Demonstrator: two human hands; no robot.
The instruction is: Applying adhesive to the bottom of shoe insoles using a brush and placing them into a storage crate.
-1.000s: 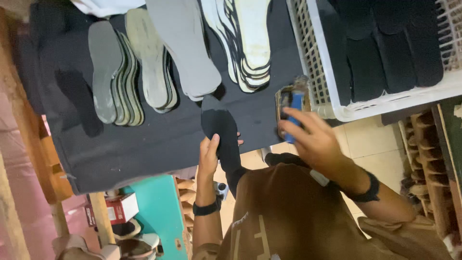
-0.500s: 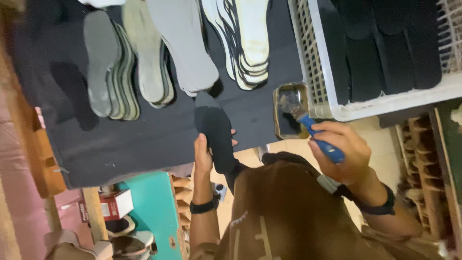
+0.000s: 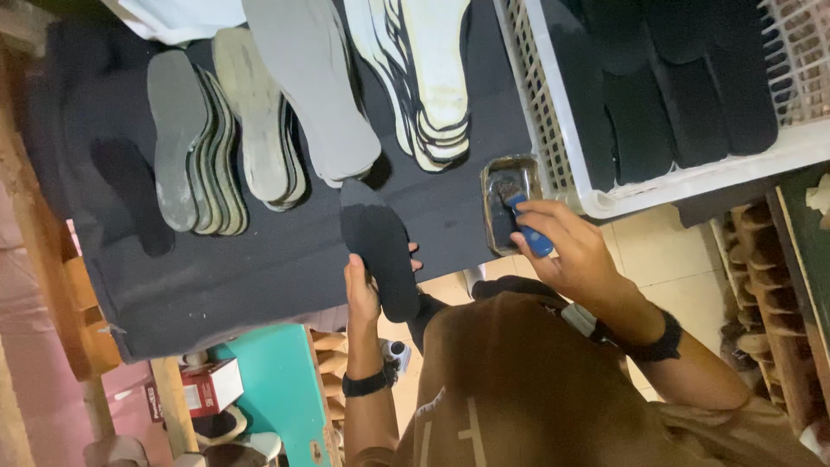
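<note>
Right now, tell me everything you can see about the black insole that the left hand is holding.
The black insole is a flat, foot-shaped cutout, matte black, looking like foam or felt. It lies on the dark work table, its rounded end toward the grey insoles and its other end hanging over the table's near edge. The left hand grips it along one side, with fingertips showing on the other side. It appears whole and unbent. The right hand, holding a blue-handled brush, does not touch it.

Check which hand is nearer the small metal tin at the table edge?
Right. The right hand is at the metal tin, its blue-handled brush dipping into it. The left hand is off to the side, on the black insole.
</note>
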